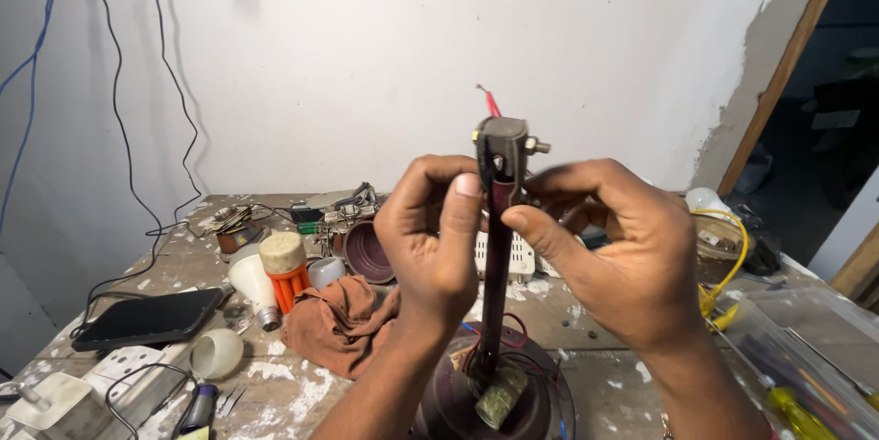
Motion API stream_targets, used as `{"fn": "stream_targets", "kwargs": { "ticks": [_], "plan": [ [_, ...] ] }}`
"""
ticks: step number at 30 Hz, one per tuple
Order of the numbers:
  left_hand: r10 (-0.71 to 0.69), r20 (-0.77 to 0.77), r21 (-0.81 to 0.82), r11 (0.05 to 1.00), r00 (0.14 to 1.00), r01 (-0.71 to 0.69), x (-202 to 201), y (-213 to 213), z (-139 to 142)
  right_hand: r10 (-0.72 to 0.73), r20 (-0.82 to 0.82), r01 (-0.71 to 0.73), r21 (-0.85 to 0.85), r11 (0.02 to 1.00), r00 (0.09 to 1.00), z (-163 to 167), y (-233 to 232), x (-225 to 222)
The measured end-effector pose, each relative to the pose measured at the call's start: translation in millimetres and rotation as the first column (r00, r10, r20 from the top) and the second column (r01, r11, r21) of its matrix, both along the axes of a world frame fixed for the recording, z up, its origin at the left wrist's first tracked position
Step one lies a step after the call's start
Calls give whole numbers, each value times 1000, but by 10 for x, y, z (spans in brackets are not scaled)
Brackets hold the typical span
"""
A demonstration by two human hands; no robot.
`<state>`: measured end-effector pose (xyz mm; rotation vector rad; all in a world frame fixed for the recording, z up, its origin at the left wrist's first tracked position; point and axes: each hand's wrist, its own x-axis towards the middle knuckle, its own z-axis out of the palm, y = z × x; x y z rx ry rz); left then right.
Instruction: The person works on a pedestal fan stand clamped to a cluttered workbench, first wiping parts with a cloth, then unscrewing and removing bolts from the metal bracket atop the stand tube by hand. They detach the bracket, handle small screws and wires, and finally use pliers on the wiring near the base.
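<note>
My left hand (438,237) covered the upper stretch of the dark rod (493,284), and my right hand (615,252) hid whatever lay behind it on the table (568,316). Below my wrists the round dark base (540,403) ran off the bottom edge, as did both forearms. Right of my right hand, the clear plastic box (806,358) was cut by the corner, its contents blurred. Left of my left hand, the white plug block (64,403) was cropped too.
</note>
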<state>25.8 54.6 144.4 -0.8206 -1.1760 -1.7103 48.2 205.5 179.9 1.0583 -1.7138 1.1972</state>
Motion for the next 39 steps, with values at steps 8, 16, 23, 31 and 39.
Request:
{"fn": "stream_targets", "kwargs": {
  "ticks": [8, 16, 23, 31, 39],
  "plan": [
    [-30, -10, -53, 998, 1000, 29, -79, 47, -85, 263, 167, -235, -171, 957, 950, -122, 19, -193],
    [10, -3, -115, 993, 1000, -11, -51, 166, -79, 304, 159, -288, -119, 950, 939, -53, 208, -195],
    [40, 66, -48, 998, 997, -37, -69, 152, -42, 167, 102, -153, -125, 980, 981, 62, 643, -113],
    [117, 164, -55, 992, 979, -109, -167, 215, -42, -524, 453, 348, 417, 840, 721, -650, 1202, -722],
    [244, 71, -137, 963, 967, -233, -417, 256, -187, -619, 433, 109, 756, 645, 655, -1518, 1605, -1305]
  ]
}}
